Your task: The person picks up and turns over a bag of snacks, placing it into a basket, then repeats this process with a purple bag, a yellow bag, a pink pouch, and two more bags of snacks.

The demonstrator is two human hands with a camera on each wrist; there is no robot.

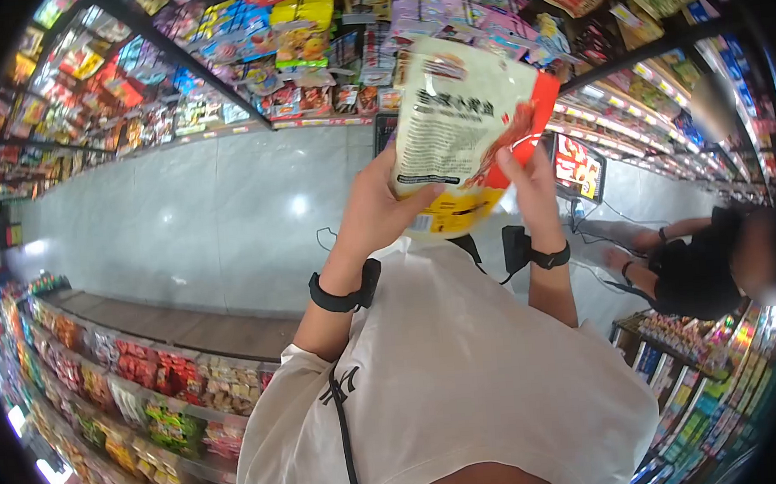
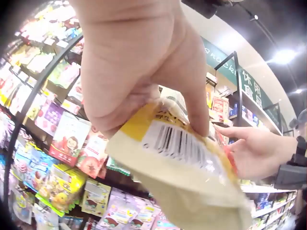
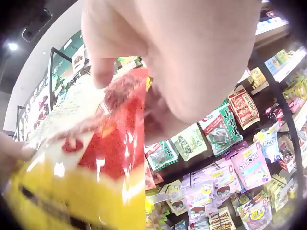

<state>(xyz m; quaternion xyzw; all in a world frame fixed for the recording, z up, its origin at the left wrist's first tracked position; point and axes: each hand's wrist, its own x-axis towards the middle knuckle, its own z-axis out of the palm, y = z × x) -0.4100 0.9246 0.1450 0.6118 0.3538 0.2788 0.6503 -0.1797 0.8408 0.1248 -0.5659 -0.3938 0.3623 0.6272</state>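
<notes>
A large snack pouch (image 1: 456,116), cream with red and yellow parts, is held up in front of the chest, its printed text side towards the head view. My left hand (image 1: 384,204) grips its lower left edge, thumb across the front. On the right edge my right hand (image 1: 533,187) pinches the red part. The left wrist view shows the barcode (image 2: 177,143) on the pouch's bottom beside the left hand (image 2: 134,57). In the right wrist view the right hand (image 3: 177,52) holds the red side of the pouch (image 3: 115,139); its far fingers are partly hidden.
Hanging snack bags (image 1: 301,32) fill the rack ahead. Low shelves of bagged goods (image 1: 159,370) stand at the left, beside a grey tiled floor (image 1: 224,208). A lit screen (image 1: 578,167) is beyond the right hand, and a person in black (image 1: 699,256) is at the right.
</notes>
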